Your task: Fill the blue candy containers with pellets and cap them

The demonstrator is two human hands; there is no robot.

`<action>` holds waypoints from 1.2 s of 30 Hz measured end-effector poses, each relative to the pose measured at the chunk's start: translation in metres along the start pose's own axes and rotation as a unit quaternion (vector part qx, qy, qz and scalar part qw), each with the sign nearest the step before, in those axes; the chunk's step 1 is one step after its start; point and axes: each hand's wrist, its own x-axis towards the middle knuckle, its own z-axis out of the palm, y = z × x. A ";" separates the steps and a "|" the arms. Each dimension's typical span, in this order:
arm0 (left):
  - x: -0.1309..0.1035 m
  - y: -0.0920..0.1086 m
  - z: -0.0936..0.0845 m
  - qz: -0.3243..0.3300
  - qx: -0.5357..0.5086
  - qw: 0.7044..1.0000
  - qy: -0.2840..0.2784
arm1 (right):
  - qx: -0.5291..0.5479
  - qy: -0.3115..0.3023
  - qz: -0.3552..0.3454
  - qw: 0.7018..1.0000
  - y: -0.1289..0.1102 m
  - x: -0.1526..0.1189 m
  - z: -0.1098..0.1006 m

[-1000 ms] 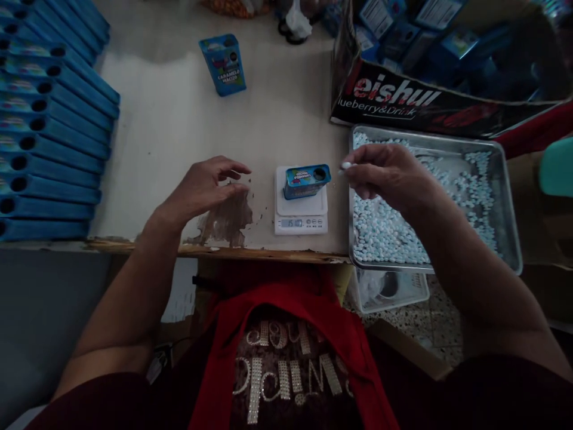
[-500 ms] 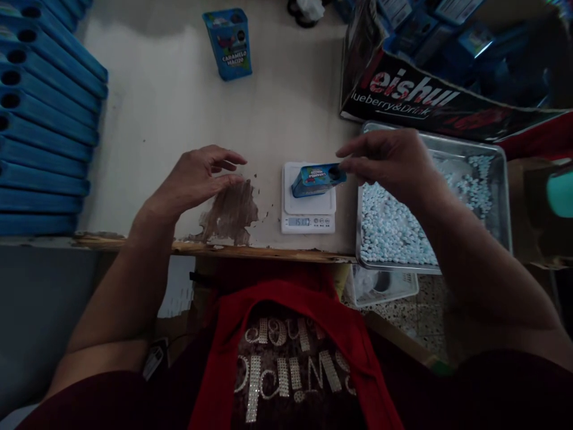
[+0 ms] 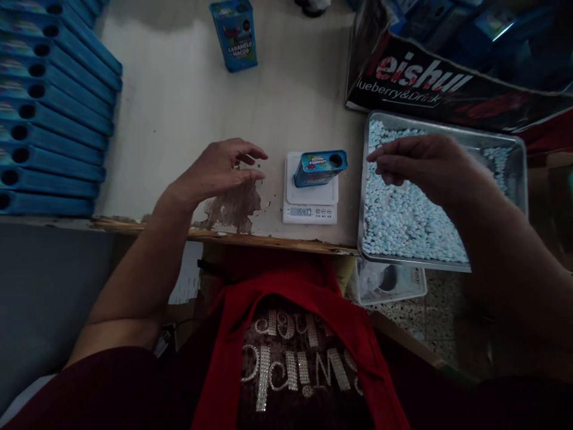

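A small blue candy tin with a round dark hole in its top stands on a white digital scale. The scale's display is lit, though its digits are hard to read. To the left of the scale my left hand hovers with thumb and fingers apart, holding nothing. My right hand is over the left part of a metal tray of small pale-blue and white candies. Its fingertips are pinched together; whatever may be between them is hidden.
Several blue tins lie in a row along the left side of the table. Another blue tin stands at the back. A black printed carton with more tins is behind the tray. A white basket sits below the table edge.
My right hand has moved right, from the tin's hole to over the candies. The number on the scale's display has changed. My left hand remains beside the scale.
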 end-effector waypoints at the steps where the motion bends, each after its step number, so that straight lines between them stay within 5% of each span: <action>1: 0.000 0.005 0.002 0.002 0.008 1.000 -0.009 | -0.024 -0.010 -0.025 0.999 -0.011 0.002 0.003; 5: -0.009 0.016 0.003 -0.006 0.045 0.998 -0.032 | -0.111 -0.058 -0.074 0.989 -0.041 0.018 0.015; 13: -0.034 -0.002 -0.006 -0.042 0.059 0.997 -0.017 | -0.157 -0.115 -0.116 0.974 -0.048 0.040 0.024; 29: -0.023 0.007 -0.006 -0.042 0.052 0.997 -0.034 | -0.357 -0.110 -0.157 0.914 -0.066 0.042 0.036; 36: -0.023 0.002 -0.007 -0.046 0.025 0.999 -0.005 | -0.276 -0.084 -0.176 0.941 -0.062 0.043 0.031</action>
